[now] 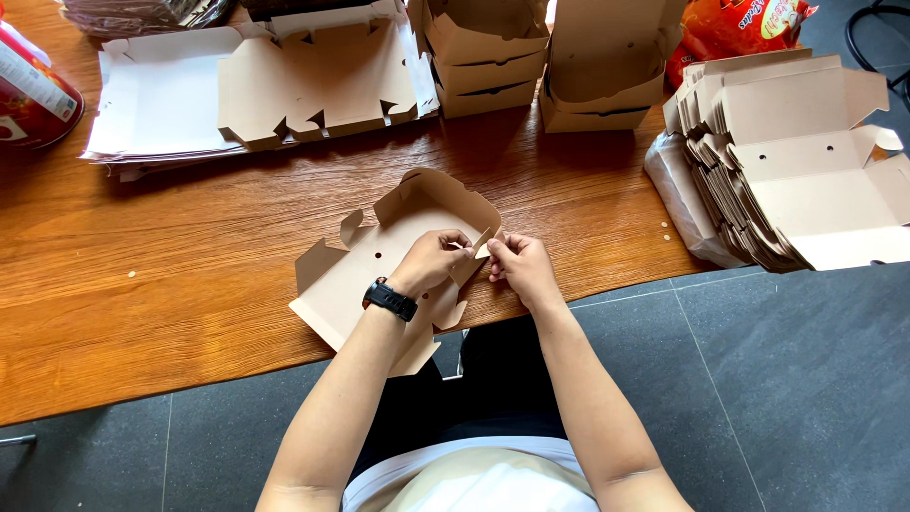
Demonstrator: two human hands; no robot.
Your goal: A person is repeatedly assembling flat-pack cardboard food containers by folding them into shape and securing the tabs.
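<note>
Two hands on cardboard box blank (379,275) | left hand (434,261), right hand (521,268) pinching its corner flap (483,245) | stack of flat blanks (796,161) well right of it

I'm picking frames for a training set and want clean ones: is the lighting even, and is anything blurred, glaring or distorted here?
Head view: soft, even daylight; the half-folded box and both hands, left hand and right hand, are sharp. Mild sheen on the wooden table, no harsh glare. Faint shadows under the flat cardboard sheets. Wide-angle lens bends the table edge and stretches the corner stack of blanks.
</note>
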